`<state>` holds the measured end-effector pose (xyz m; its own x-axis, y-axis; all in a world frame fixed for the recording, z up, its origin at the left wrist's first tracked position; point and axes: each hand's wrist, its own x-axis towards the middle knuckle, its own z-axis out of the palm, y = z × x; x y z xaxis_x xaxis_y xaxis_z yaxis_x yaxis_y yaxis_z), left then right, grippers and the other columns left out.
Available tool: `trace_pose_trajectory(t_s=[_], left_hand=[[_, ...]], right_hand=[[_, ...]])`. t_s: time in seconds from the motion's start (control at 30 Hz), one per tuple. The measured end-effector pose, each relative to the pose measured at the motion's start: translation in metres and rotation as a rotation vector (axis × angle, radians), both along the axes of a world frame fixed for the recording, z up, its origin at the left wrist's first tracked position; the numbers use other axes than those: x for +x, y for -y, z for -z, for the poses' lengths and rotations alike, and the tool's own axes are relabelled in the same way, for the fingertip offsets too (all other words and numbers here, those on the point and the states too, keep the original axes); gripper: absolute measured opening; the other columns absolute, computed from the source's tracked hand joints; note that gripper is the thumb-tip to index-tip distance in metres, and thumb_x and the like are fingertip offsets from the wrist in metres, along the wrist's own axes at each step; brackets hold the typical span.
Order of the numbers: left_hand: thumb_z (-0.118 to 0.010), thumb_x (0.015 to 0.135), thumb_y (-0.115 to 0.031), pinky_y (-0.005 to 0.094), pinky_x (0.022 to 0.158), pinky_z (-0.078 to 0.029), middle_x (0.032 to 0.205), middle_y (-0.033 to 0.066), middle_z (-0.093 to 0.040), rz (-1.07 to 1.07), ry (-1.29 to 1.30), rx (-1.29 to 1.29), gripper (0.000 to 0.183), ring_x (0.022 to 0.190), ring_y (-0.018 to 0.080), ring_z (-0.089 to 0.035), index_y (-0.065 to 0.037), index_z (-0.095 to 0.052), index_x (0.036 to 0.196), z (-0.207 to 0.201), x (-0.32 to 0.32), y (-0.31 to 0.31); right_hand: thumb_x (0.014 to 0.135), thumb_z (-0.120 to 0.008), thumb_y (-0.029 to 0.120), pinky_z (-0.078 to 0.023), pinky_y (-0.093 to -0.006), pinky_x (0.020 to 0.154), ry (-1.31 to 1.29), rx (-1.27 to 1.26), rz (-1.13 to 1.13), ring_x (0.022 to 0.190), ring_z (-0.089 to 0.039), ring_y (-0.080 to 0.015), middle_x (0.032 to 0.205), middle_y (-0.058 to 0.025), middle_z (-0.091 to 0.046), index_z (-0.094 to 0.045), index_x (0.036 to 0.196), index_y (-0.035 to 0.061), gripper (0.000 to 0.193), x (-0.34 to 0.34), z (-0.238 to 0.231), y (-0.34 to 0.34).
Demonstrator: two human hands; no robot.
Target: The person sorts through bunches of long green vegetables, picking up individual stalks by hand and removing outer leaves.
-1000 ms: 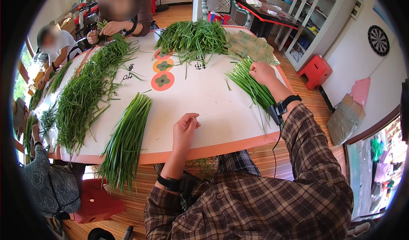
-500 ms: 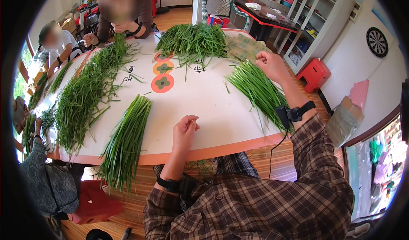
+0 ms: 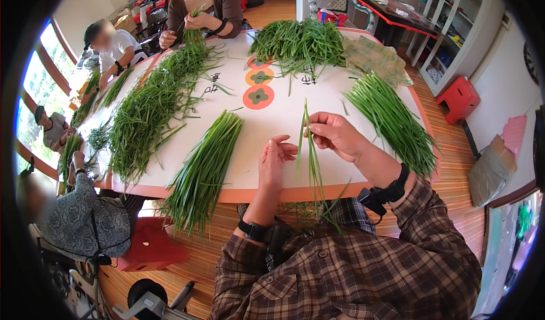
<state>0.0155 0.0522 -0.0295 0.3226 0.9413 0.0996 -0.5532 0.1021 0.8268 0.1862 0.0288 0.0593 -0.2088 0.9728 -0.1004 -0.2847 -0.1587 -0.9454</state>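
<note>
A few long green chive leaves (image 3: 311,160) hang upright from my right hand (image 3: 336,135), pinched between thumb and fingers above the table's front edge. Just left of them is my left hand (image 3: 277,160), its fingers loosely curled and apart, with nothing seen in it. A neat bundle of chives (image 3: 206,168) lies to the left of my hands, its lower ends hanging over the edge. To their right rests another tidy bundle of chives (image 3: 392,121), its pale ends pointing away from me.
Loose chives (image 3: 149,107) form a long heap on the table's left, and another pile (image 3: 301,43) lies at the far side beside a patterned cloth (image 3: 374,60). Several people sit around the table (image 3: 267,124). Red stools (image 3: 458,99) stand right and lower left.
My right hand has come from the right bundle to the middle, now holding a few chive leaves. My left hand's fingers have loosened. The view has turned somewhat left.
</note>
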Motion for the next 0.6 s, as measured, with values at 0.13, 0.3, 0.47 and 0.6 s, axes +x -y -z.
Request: trace_pose_trajectory(t_s=[0.13, 0.3, 0.47, 0.6], left_hand=[[-0.03, 0.093, -0.036, 0.0256, 0.064, -0.045, 0.078, 0.0085, -0.059, 0.063, -0.086, 0.004, 0.043, 0.069, 0.0134, -0.057, -0.001, -0.045, 0.112, -0.008, -0.001, 0.002], [-0.038, 0.092, -0.027, 0.0228, 0.061, -0.044, 0.078, 0.0071, -0.058, 0.089, -0.171, -0.001, 0.04, 0.067, 0.0124, -0.056, 0.0, -0.04, 0.121, -0.015, 0.001, 0.005], [-0.049, 0.084, -0.003, 0.0188, 0.054, -0.04, 0.07, 0.0022, -0.053, 0.098, -0.44, 0.126, 0.035, 0.059, 0.0079, -0.048, 0.002, -0.045, 0.119, -0.012, 0.005, 0.006], [-0.048, 0.084, -0.002, 0.0184, 0.051, -0.038, 0.067, 0.0011, -0.05, 0.078, -0.48, 0.105, 0.033, 0.056, 0.0062, -0.044, 0.002, -0.047, 0.117, -0.009, 0.008, 0.007]], right_hand=[[0.083, -0.056, 0.015, -0.039, -0.0168, 0.052, -0.125, -0.186, 0.098, 0.059, -0.047, -0.0039, 0.072, 0.0035, -0.052, -0.054, 0.089, 0.0086, 0.01, -0.024, 0.042, 0.001], [0.08, -0.06, 0.014, -0.035, -0.0172, 0.051, -0.058, -0.055, 0.208, 0.057, -0.042, -0.0036, 0.071, 0.0042, -0.05, -0.052, 0.085, 0.0084, 0.011, -0.024, 0.062, -0.007], [0.079, -0.061, 0.013, -0.031, -0.0176, 0.05, -0.043, -0.01, 0.19, 0.057, -0.038, -0.0035, 0.07, 0.0035, -0.049, -0.052, 0.086, 0.0057, 0.014, -0.021, 0.07, -0.008], [0.08, -0.06, 0.015, -0.031, -0.0173, 0.05, -0.12, 0.021, 0.233, 0.057, -0.036, -0.0033, 0.07, 0.0034, -0.048, -0.052, 0.085, 0.0047, 0.014, -0.02, 0.067, -0.004]])
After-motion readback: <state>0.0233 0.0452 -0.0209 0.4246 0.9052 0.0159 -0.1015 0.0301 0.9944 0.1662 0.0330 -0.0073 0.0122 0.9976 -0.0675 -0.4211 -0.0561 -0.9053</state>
